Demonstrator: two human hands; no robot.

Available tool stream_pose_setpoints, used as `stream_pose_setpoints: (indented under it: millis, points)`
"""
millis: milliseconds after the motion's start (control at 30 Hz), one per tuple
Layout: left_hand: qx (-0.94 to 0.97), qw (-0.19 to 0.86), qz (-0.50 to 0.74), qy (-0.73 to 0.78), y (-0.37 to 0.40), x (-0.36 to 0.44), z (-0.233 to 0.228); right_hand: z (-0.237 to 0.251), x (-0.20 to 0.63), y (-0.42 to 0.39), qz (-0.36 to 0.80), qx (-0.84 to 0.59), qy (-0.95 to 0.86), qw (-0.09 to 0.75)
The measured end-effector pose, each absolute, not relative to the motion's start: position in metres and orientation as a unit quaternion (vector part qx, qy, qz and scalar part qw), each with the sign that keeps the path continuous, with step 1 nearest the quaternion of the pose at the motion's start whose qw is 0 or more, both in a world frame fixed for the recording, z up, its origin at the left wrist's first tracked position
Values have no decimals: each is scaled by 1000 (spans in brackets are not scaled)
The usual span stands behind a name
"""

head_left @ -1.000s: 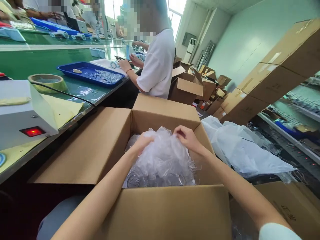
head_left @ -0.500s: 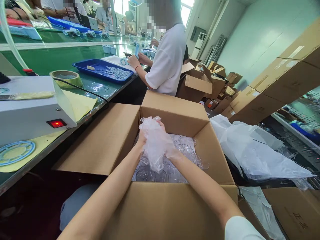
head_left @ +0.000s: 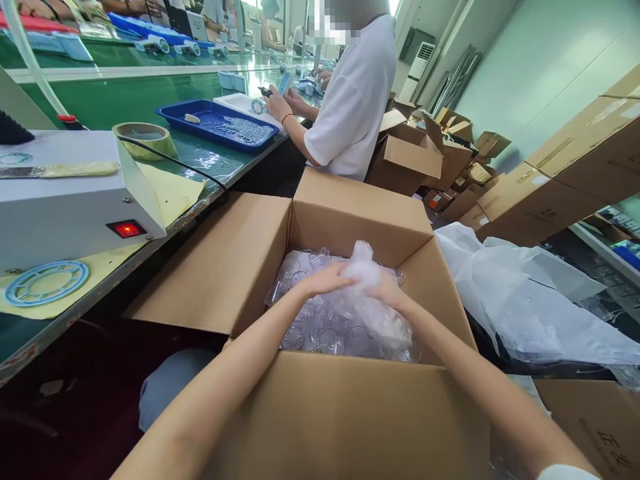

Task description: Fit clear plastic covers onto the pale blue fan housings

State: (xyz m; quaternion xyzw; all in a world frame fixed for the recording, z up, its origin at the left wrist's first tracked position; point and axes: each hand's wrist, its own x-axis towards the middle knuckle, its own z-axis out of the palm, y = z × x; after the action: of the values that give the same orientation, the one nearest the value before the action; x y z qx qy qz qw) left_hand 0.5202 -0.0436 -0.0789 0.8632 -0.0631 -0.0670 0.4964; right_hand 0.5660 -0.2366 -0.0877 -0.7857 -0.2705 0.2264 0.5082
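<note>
Both hands [head_left: 325,280] bunch a clear bag [head_left: 367,297] (inside the carton [head_left: 350,213]).

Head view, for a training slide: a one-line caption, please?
Both hands gather a clear plastic bag inside an open cardboard box.

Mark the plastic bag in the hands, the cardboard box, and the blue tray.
plastic bag [head_left: 370,293]: head view, bunched top between the hands.
cardboard box [head_left: 350,420]: head view, near wall.
blue tray [head_left: 176,113]: head view, left rim, on the green table.
</note>
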Motion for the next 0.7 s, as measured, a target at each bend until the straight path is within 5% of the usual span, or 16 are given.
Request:
stream_pose_setpoints:
  millis: [333, 700]
  points:
    - [912, 367, -178, -51, -38, 528, -100, -138, 561, -279, 326, -868, -365, 80]
    - [936, 246, -245, -56, -31, 515, -97, -135, 554, -272, 224, -903, -366, -2]
